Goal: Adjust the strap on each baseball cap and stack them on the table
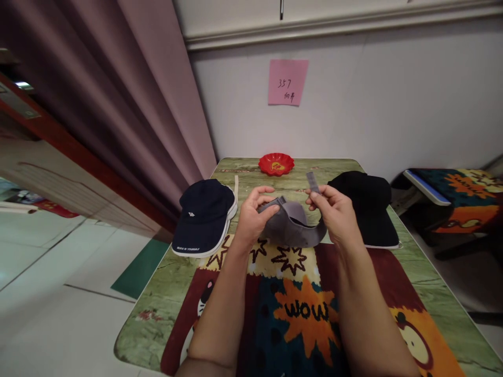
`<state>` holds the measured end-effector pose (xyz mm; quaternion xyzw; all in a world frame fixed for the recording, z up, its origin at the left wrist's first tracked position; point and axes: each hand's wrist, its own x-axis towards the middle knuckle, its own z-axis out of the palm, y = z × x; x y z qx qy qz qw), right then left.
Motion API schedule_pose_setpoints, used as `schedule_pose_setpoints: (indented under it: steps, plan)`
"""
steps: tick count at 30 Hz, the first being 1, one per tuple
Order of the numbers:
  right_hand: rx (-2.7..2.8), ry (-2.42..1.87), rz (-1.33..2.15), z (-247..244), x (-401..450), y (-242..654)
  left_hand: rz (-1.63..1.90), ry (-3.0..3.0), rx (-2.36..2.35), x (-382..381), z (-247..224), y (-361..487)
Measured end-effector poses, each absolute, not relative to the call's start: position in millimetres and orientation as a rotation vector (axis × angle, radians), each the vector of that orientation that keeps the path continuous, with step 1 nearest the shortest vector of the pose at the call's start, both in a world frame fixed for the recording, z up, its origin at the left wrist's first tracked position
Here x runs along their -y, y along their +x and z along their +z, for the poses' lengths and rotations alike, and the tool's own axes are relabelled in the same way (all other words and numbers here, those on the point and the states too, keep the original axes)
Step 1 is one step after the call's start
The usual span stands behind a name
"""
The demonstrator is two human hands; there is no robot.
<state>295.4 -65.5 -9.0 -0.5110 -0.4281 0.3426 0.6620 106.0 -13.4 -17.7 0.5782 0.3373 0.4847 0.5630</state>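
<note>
A grey baseball cap (293,234) is held between my two hands above the table, its back opening and strap turned up. My left hand (256,209) grips the left side of the cap's back edge, thumb on the outside. Between thumb and fingers, my right hand (332,207) pinches the cap's grey strap (312,181), whose loose end points upward. To the left lies a navy cap (204,214) with white lettering and a white brim edge. A black cap (365,201) rests on the right, partly hidden behind my right hand.
A red scalloped dish (275,166) stands at the back of the green wood-pattern table (145,314). Under my arms spreads a colourful mat (275,335). A pink note (288,82) is on the wall behind; a purple curtain (157,78) hangs at left. Another patterned table (463,199) stands right.
</note>
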Motion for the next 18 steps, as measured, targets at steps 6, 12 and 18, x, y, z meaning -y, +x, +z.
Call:
schedule_pose_setpoints:
  steps: [6,12,18]
  plan:
    - [1.059,-1.168,0.975,-7,66,278,1.138,1.473,-0.764,18,-16,112]
    - [1.028,-1.154,1.075,-4,68,278,1.208,1.663,-0.787,22,-12,116]
    - [0.971,-1.174,1.021,-3,67,275,1.269,1.913,-0.852,26,-7,117]
